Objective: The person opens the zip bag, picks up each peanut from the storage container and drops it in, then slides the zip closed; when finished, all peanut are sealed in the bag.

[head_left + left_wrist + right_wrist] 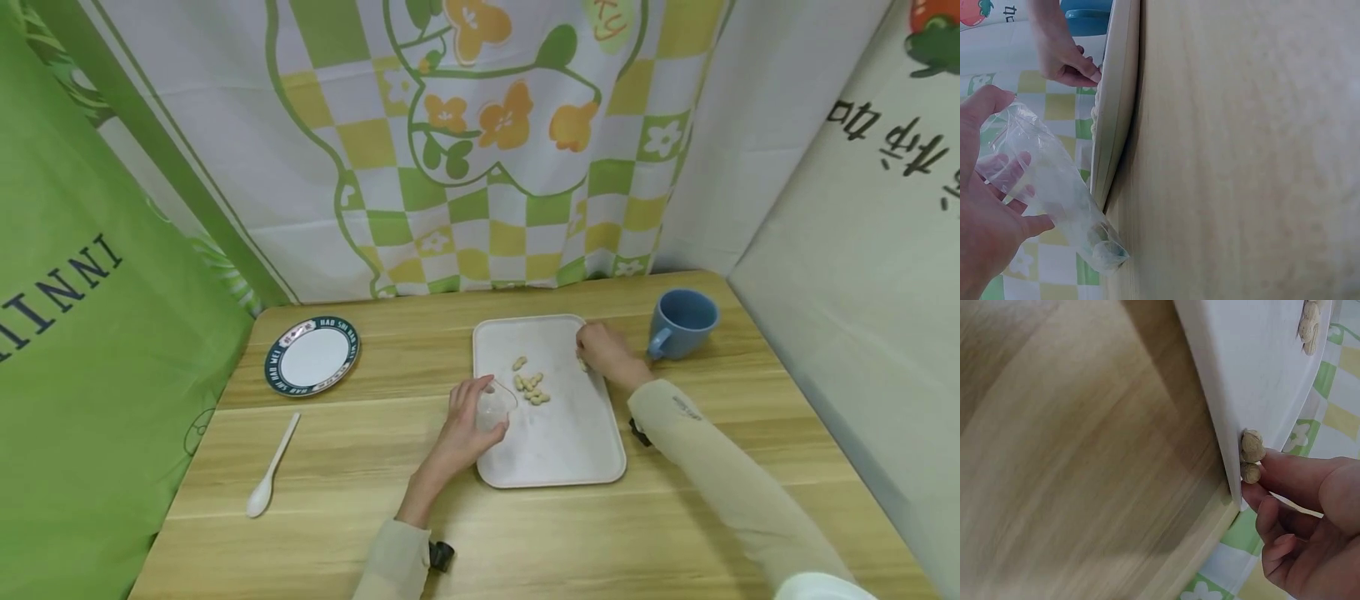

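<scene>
My left hand (463, 427) holds a clear plastic bag (1063, 181) by its mouth, with fingers and thumb spread around it. The bag hangs down by the left edge of a white tray (555, 454); something small and unclear shows at its bottom. Over the tray's right edge, my right hand (606, 352) pinches a peanut (1250, 472) between thumb and forefinger. A second peanut (1252, 445) lies right against it. Several more peanuts (532, 387) lie grouped near the middle of the tray, between the two hands.
A blue mug (684, 323) stands right of the tray, close to my right forearm. At the left lie a dark-rimmed plate (313, 357) and a white spoon (272, 467). Behind the wooden table (360, 492) hangs a checked curtain (495, 217).
</scene>
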A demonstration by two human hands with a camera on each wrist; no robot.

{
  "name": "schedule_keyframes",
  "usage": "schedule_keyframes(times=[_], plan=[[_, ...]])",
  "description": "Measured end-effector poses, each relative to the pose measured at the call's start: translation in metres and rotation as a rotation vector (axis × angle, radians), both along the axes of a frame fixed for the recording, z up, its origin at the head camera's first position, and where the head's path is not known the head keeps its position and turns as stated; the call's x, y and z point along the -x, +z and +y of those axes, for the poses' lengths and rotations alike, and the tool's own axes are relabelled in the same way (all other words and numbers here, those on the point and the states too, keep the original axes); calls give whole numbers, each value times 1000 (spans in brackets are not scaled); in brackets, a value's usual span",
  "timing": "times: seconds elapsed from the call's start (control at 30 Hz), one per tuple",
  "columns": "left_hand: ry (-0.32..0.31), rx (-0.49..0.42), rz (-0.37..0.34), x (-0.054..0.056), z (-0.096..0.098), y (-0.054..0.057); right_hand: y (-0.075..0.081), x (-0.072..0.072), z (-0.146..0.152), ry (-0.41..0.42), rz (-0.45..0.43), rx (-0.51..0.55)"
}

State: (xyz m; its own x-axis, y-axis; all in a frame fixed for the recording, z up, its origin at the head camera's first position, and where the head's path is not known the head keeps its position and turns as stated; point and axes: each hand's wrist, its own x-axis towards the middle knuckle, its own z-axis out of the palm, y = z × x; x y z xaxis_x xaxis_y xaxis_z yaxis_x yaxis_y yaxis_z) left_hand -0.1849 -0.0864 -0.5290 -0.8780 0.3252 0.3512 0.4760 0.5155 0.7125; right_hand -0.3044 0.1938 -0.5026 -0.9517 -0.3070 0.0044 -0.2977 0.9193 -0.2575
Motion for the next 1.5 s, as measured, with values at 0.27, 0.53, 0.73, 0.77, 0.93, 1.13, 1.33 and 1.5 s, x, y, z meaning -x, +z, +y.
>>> schedule_keyframes(times=[0.27,0.53,0.73,0.77,0.93,1.13,1.33,1.5], plan=[[0,1,-15,-1,-1,0,-3,-1,-5,-56,-16,11],[11,-22,-23,-1,-3,5,9,-14,-14,-9,71,225],[12,-35,-34,0,-2,4,26,-35,-31,134,135,466],[13,-36,-35,1,-2,4,29,-38,-34,152,145,500],[13,-35,-27,2,-2,4,45,-58,-51,204,199,615],[9,-38,-19,3,-2,5,56,-82,-71,268,233,667],[8,-28,-28,2,-2,4,52,-94,-82,375,194,685],[6,-21,-45,1,-3,4,45,-98,-86,450,164,659]])
